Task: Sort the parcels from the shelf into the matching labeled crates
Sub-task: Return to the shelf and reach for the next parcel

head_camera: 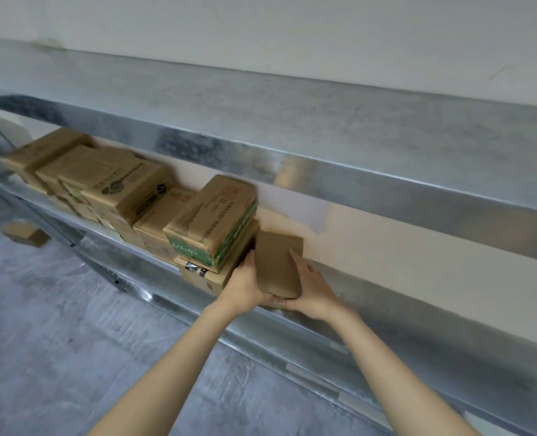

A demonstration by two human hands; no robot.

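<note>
A plain brown parcel [276,262] sits at the front of the metal shelf [386,316], at the right end of a row of cardboard boxes. My left hand [245,286] grips its left side and my right hand [311,287] grips its right side, thumbs under the near end. Directly left of it stands a green-printed box [213,225] stacked on another carton [207,275]. Further left along the shelf are several more stacked parcels [116,187]. No labeled crate is in view.
A galvanised upper shelf beam [323,143] runs overhead across the view. A white wall backs the shelf. One small box [26,233] lies on the grey concrete floor [56,341] at the left, under the shelf's end.
</note>
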